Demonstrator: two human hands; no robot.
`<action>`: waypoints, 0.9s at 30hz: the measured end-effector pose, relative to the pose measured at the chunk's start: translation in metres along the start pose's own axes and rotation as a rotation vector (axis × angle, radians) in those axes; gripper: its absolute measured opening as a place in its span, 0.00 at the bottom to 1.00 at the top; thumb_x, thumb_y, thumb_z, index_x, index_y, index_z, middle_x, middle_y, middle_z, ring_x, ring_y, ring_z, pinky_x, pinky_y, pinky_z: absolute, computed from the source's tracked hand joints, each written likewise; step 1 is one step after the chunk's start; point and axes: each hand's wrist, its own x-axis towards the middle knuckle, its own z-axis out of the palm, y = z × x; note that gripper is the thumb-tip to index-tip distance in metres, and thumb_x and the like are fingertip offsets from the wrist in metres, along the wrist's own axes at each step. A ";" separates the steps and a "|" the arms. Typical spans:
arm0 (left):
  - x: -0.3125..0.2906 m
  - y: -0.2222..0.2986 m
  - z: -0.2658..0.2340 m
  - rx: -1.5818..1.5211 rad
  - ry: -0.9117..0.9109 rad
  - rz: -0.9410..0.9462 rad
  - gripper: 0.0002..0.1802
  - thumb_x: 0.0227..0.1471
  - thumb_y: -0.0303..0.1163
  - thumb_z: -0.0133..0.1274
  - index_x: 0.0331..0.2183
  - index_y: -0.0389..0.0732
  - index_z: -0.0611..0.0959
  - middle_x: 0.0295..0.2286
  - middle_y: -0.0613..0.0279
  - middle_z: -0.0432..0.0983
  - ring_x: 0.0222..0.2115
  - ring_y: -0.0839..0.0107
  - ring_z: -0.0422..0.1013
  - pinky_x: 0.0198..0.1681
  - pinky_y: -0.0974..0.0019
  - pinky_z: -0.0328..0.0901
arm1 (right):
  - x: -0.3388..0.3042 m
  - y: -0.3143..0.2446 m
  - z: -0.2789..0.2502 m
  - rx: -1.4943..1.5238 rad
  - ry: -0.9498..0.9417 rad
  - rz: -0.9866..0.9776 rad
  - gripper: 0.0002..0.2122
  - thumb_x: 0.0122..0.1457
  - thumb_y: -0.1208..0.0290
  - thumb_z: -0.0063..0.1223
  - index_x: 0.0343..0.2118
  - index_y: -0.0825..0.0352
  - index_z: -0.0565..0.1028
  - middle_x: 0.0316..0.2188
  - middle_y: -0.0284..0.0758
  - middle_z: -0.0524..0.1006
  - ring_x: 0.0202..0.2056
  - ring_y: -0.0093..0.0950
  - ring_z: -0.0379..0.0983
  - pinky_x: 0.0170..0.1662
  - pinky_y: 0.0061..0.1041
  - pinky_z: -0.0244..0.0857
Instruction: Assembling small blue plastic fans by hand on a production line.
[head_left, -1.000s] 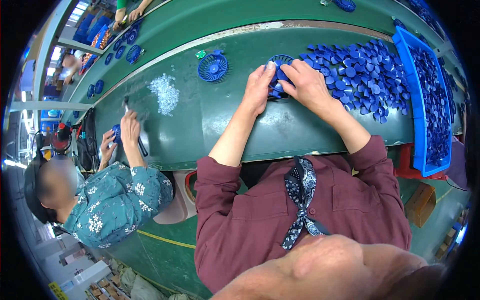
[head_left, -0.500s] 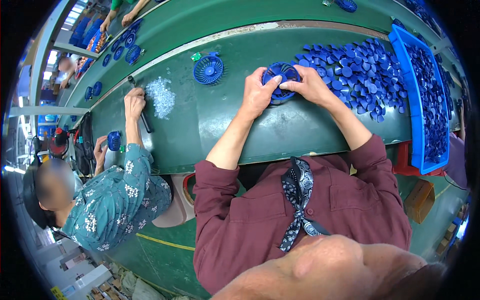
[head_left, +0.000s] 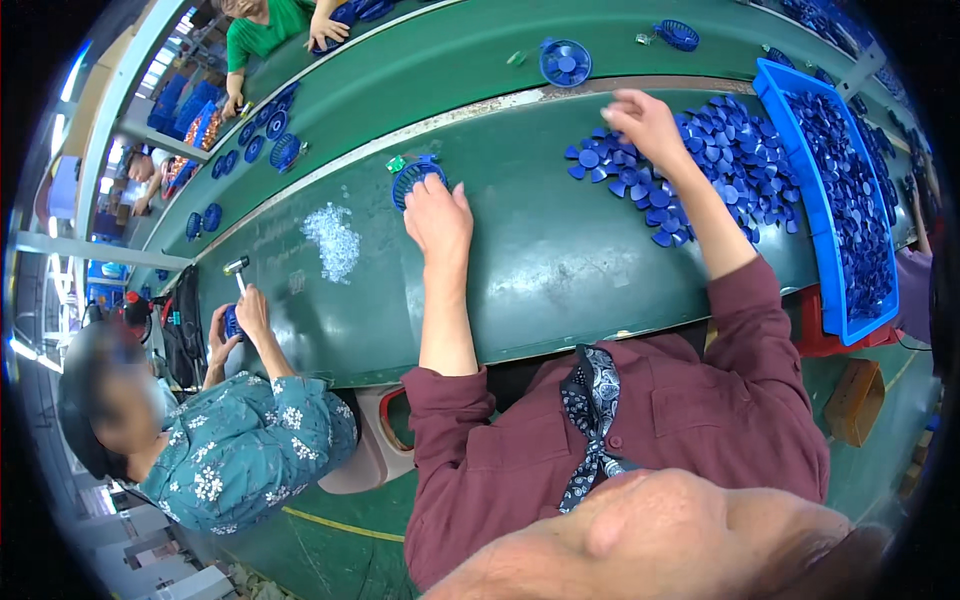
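Note:
My left hand (head_left: 437,215) lies flat on the green bench, its fingertips touching a round blue fan grille (head_left: 414,180); the fingers are apart and hold nothing. My right hand (head_left: 643,118) hovers over the far left edge of a heap of blue fan blades (head_left: 712,160). Its fingers are loosely curled and blurred, so whether they hold a blade is unclear. A second blue fan grille (head_left: 565,62) lies on the conveyor belt (head_left: 470,50) beyond that hand.
A long blue tray (head_left: 800,215) full of blue parts stands right of the heap. Small clear parts (head_left: 332,240) lie left of my hand. A co-worker in a floral shirt (head_left: 240,450) works at the left; another person in green (head_left: 265,35) sits across the belt.
My hands, together on a blue grille before, have parted. The left went left to the other grille; the right rose to the far edge of the blade heap.

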 end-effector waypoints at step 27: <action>0.000 0.008 0.016 -1.409 -0.488 -0.625 0.12 0.56 0.34 0.51 0.32 0.33 0.78 0.27 0.61 0.76 0.28 0.77 0.71 0.31 0.71 0.66 | -0.080 -0.025 -0.029 -0.721 0.034 -0.215 0.17 0.49 0.68 0.58 0.42 0.66 0.73 0.33 0.41 0.73 0.34 0.38 0.72 0.35 0.33 0.67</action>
